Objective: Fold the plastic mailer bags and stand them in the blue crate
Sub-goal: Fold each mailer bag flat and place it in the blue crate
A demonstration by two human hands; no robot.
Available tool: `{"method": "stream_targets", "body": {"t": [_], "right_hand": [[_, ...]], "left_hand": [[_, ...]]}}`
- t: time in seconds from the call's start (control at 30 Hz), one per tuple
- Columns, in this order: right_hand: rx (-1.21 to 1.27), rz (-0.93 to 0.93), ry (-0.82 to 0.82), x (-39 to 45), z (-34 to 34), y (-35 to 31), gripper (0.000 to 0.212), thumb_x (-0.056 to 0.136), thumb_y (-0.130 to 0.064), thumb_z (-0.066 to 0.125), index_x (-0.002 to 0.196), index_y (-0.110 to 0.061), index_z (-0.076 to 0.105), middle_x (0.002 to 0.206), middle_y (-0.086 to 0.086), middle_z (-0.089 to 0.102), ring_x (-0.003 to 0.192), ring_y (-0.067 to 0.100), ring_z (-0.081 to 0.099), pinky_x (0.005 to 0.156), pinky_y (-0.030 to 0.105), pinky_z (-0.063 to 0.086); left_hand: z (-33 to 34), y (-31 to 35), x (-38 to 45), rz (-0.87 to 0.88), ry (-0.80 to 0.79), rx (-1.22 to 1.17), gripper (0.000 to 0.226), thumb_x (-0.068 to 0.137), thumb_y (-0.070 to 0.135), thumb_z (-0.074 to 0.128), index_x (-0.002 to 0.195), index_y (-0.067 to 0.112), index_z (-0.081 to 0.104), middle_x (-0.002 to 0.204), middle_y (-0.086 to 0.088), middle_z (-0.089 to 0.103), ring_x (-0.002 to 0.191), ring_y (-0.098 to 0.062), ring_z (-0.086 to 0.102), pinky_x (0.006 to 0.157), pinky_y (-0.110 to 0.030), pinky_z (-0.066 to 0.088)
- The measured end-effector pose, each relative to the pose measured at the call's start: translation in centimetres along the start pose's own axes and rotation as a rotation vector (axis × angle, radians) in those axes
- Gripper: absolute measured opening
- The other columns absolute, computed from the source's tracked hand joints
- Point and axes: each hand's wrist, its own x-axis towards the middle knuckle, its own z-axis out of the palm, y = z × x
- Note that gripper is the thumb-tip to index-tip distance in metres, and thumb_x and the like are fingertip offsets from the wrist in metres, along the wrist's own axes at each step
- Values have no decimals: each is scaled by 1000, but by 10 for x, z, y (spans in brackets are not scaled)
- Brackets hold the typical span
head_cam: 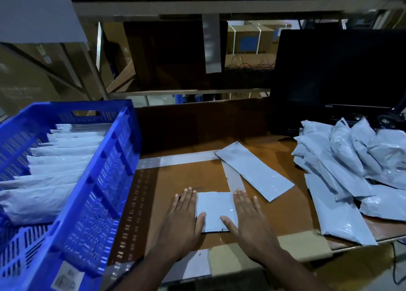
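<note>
Bag in hand: folded bag [216,211], pale grey, squarish, flat on the cardboard-covered table [186,178] in front of the person.
Left hand [183,220]: fingers straight, palm down, pressing the bag's left edge; nothing gripped.
Right hand [247,222]: same, flat on the right edge, thumb on the bag's face.
Handling: thin film, very light, limp, slick; likely springs open once released. Best pinched along the folded edge, layers held together.
Crate [105,172]: blue, slotted plastic walls, rigid, at the left; folded bags [59,161] stand on edge in a row inside, near end unfilled.
Next bag: long flat bag [254,169] just beyond the right hand, smooth, slight sheen.
Supply: heap of bags [351,165] at the right, crumpled, puffy, glossy.
Behind: dark monitor [338,70].
</note>
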Motion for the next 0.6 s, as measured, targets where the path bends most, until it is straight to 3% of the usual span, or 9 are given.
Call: {"method": "stream_targets", "body": {"t": [0.17, 0.27, 0.33, 0.43, 0.6], "right_hand": [[36, 9, 5, 0, 0, 1, 95, 84, -85, -3, 160, -27, -9, 162, -14, -22, 150, 6, -20, 119, 33, -18], [183, 36, 17, -8, -7, 2, 93, 85, -86, 20, 158, -35, -6, 159, -20, -25, 148, 4, -19, 122, 36, -4], [238, -8, 0, -19, -8, 5, 89, 87, -79, 38, 156, -41, -3, 158, -24, -21, 147, 1, -15, 123, 38, 12], [247, -130, -44, -30, -5, 11, 78, 92, -62, 54, 154, -44, 12, 158, -30, -4, 150, 0, -3, 125, 36, 15], [334, -147, 105, -29, -11, 10, 49, 98, -47, 57, 144, -43, 42, 147, -35, 30, 141, -1, 32, 117, 28, 33]], "left_hand": [[-3, 0, 0, -19, -22, -41, 107, 75, 75, -31, 163, 23, 2, 168, 9, -7, 154, -4, -10, 126, -34, -9], [-10, -3, -11, -36, 18, -128, 95, 84, 75, -20, 163, 27, 1, 165, 17, -13, 150, 4, -18, 125, -32, -13], [-13, -7, -23, -27, 28, -185, 78, 96, 69, 2, 163, 29, 4, 166, 19, -9, 149, 7, -18, 126, -32, -8], [-10, -11, -39, 63, 91, -241, 70, 100, 64, 31, 160, 29, 23, 165, 21, 11, 152, 6, 1, 126, -32, 8], [-13, -14, -45, 136, 157, -269, 60, 90, 56, 57, 145, 34, 48, 151, 23, 42, 142, 3, 34, 121, -32, 28]]}}
